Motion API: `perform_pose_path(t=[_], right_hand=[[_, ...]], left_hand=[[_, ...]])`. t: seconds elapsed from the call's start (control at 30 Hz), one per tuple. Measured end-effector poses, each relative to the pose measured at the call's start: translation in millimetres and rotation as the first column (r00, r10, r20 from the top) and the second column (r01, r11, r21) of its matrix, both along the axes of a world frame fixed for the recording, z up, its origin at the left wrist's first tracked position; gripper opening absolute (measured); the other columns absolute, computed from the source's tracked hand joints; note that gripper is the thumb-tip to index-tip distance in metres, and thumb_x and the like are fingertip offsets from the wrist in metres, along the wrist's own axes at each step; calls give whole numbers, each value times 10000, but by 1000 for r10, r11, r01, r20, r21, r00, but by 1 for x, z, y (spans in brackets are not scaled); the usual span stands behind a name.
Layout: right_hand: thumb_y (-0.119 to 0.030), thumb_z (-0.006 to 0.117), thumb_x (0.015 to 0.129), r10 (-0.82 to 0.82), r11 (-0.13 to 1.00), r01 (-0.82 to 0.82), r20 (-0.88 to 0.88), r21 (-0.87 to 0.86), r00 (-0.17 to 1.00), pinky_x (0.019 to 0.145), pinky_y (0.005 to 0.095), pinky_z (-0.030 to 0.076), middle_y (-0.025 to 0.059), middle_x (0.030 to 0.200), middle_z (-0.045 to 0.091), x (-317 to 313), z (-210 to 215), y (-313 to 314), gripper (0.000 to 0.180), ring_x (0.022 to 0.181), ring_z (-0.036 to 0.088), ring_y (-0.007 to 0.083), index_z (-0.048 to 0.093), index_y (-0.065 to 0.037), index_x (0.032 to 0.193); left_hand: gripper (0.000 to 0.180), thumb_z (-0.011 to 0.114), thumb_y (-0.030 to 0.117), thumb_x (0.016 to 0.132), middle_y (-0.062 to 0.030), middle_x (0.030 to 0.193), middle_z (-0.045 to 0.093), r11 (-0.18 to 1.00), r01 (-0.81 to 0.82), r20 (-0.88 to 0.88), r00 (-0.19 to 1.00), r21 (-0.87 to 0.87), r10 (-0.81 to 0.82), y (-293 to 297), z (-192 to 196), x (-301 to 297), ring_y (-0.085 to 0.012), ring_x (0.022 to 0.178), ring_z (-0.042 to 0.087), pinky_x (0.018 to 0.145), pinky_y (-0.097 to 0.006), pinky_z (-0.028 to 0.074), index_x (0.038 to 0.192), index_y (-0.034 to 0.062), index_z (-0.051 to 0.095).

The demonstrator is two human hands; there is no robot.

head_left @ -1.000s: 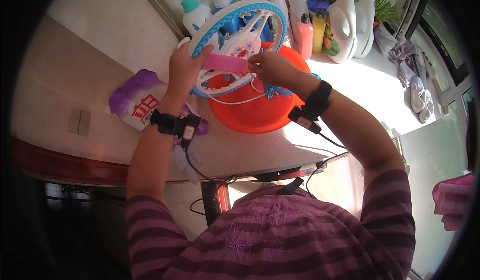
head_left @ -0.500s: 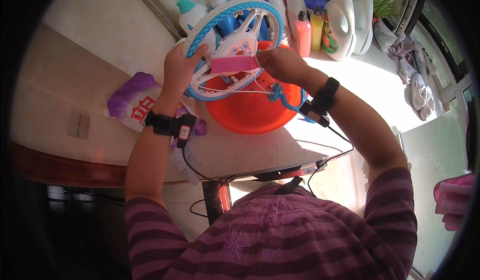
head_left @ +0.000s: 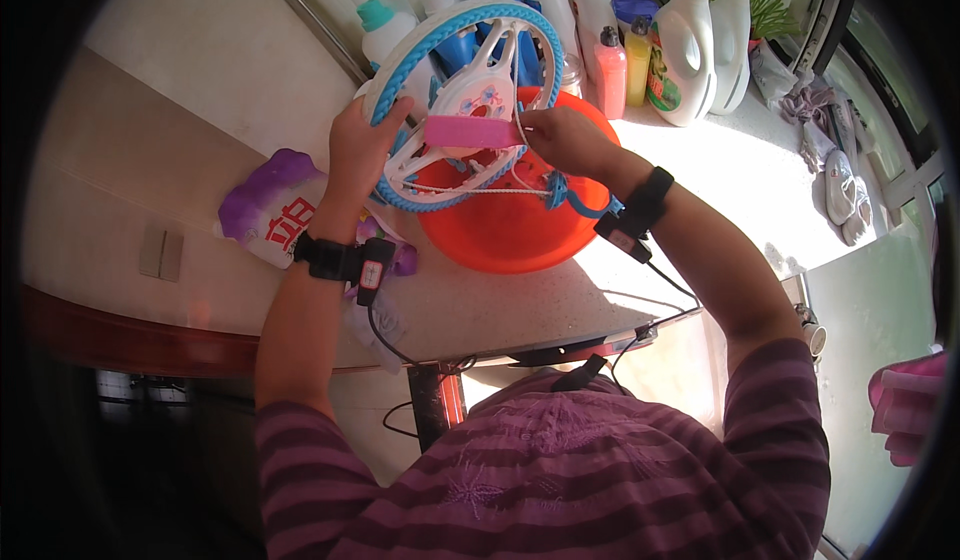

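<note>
Sunlight falls on a pale worktop [head_left: 480, 305] by a window. Over it, a blue and white wheel [head_left: 462, 100] is held up above an orange bowl [head_left: 510, 230]. It now sits higher and more upright than a moment ago, so it is being turned about. The left hand [head_left: 362, 150] has its grip clamped on the rim. The right hand [head_left: 565, 140] pinches a pink brush [head_left: 472, 131] against the spokes. Behind stand bottles [head_left: 600, 30]. A purple bag [head_left: 275, 205] lies at the left.
</note>
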State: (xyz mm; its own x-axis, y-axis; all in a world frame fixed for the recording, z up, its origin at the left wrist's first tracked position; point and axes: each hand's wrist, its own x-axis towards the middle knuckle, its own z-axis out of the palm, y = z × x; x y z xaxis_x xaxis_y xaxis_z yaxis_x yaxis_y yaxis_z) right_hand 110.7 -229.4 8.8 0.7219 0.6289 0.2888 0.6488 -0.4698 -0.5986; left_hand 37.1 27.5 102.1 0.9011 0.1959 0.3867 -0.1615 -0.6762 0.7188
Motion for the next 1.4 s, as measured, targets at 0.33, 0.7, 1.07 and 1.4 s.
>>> perform_pose_path(t=[0.33, 0.7, 1.07, 1.4], right_hand=[[-256, 574, 961, -23, 985, 89, -403, 145, 915, 677, 341, 511, 135, 825, 681, 20, 0, -29, 305, 742, 674, 220, 669, -27, 1140], [-62, 558, 804, 248, 708, -200, -28, -677, 968, 814, 393, 518, 188, 952, 703, 62, -44, 18, 236, 903, 674, 313, 671, -36, 1009], [-105, 530, 898, 398, 671, -269, 30, -691, 917, 773, 374, 533, 193, 978, 690, 86, -88, 13, 291, 894, 682, 287, 662, -49, 1150], [-121, 544, 949, 236, 898, -158, 147, -410, 961, 784, 418, 530, 182, 969, 684, 5, 25, -48, 363, 918, 674, 323, 580, -156, 1309]], left_hand=[[347, 741, 367, 877, 18, 633, 538, 998, 17, 5, 1000, -66, -17, 2, 2, -2, -71, 537, 462, 505, -241, 359, 847, 42, 623], [415, 762, 346, 843, -124, 876, 717, 995, 52, -68, 997, 83, -46, -1, 10, 7, -175, 769, 688, 714, -313, 537, 1003, -27, 676], [512, 749, 405, 844, -143, 869, 720, 972, 132, -98, 989, 195, -115, -10, 7, 4, -203, 751, 696, 710, -312, 551, 1055, -54, 670], [465, 755, 458, 835, -8, 628, 570, 984, 130, -37, 991, 120, -126, -6, 3, 9, -77, 554, 529, 523, -237, 424, 965, 20, 670]])
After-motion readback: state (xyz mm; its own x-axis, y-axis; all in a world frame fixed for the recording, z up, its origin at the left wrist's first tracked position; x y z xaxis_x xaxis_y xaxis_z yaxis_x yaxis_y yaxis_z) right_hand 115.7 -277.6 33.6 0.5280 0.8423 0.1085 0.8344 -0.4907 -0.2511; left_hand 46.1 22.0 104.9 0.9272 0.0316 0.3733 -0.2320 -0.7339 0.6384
